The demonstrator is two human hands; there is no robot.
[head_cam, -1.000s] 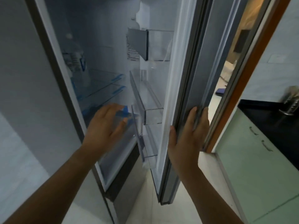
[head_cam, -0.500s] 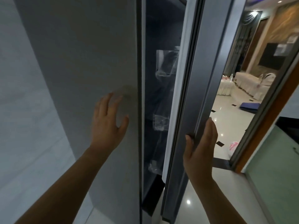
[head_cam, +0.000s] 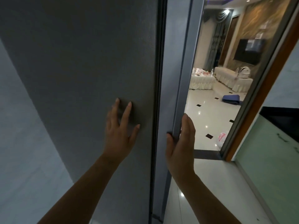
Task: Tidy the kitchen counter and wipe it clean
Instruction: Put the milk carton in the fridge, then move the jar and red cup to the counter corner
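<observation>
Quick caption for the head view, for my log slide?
Left hand flat on the grey fridge panel, right hand gripping the edge of the nearly shut fridge door.

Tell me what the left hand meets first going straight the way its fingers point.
The left hand meets the grey fridge panel; its fingertips seem to touch it now.
</observation>
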